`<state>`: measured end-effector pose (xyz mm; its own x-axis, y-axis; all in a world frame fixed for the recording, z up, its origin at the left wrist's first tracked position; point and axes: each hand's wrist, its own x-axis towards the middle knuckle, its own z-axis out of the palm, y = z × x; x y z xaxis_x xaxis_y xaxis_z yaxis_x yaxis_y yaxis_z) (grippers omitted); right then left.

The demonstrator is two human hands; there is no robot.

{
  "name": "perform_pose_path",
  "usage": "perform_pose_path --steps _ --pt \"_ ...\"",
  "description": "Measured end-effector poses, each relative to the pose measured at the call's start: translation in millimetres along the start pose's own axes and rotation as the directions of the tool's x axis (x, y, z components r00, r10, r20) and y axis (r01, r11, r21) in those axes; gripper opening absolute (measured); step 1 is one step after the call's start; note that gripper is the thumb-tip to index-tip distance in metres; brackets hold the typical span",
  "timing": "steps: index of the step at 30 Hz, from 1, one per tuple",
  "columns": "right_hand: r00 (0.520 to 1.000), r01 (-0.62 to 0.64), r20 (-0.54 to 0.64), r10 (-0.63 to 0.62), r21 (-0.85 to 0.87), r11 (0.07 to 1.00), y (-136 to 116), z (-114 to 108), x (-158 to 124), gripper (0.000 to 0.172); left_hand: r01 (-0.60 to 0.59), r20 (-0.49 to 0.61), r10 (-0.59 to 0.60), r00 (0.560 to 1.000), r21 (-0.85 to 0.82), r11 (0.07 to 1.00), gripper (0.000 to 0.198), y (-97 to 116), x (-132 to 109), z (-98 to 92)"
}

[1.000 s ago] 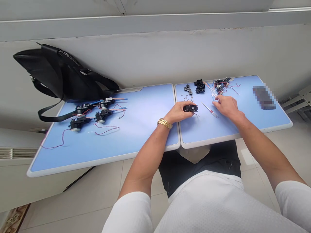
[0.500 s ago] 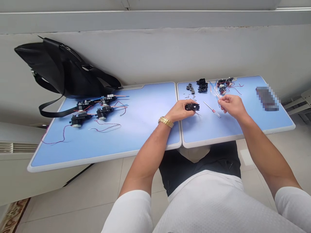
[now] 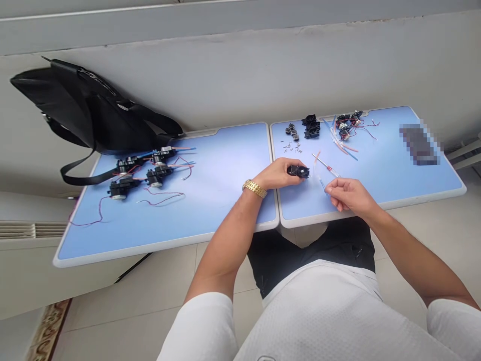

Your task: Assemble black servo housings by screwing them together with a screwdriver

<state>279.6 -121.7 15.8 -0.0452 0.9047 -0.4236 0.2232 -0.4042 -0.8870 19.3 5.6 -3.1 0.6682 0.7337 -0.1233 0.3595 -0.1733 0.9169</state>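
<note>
Both hands busy over a blue folding tabletop.
The left grip is clamped on a black motor housing; the right grip pinches a clear plastic tube, just beside a slim screwdriver.

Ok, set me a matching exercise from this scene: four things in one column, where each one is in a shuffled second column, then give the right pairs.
Things:
1. gold wristwatch
2. black plastic housing
3. thin screwdriver
4. black bag

Places:
A. lying on the right table panel
B. gripped in the left hand
C. against the wall
D. around the left wrist

Pairs: 1-D, 2-B, 3-A, 4-C.
</note>
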Motion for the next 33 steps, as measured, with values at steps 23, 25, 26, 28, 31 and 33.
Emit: perform_pose_path --steps 23,25,26,28,31,33 --pt "0.957 -0.121 0.218 0.194 -0.308 0.944 -4 -10 25 0.027 0.07 0.133 -0.062 0.989 -0.061 0.996 0.063 6 -2 11.0" --pt "0.969 -0.072 0.192 0.156 -0.382 0.921 -10 -15 26 0.03 0.076 0.142 -0.066 0.988 -0.068 0.995 0.063 7 -2 11.7" --pt "0.977 -0.044 0.17 0.126 -0.416 0.908 -14 -19 27 0.032 0.074 0.14 -0.065 0.988 -0.06 0.995 0.062 7 -2 12.2" --pt "0.993 0.016 0.107 0.039 -0.467 0.884 -24 -26 33 0.031 0.063 0.131 -0.057 0.99 -0.041 0.997 0.062 7 -2 13.0" --pt "0.985 0.148 0.008 -0.173 -0.552 0.821 -41 -33 50 0.023 0.042 0.123 -0.038 0.992 -0.034 0.999 0.062 7 -2 13.6" --pt "0.946 0.247 -0.017 -0.323 -0.606 0.756 -51 -33 69 0.017 0.03 0.126 -0.024 0.992 -0.044 0.999 0.062 8 -2 13.6"
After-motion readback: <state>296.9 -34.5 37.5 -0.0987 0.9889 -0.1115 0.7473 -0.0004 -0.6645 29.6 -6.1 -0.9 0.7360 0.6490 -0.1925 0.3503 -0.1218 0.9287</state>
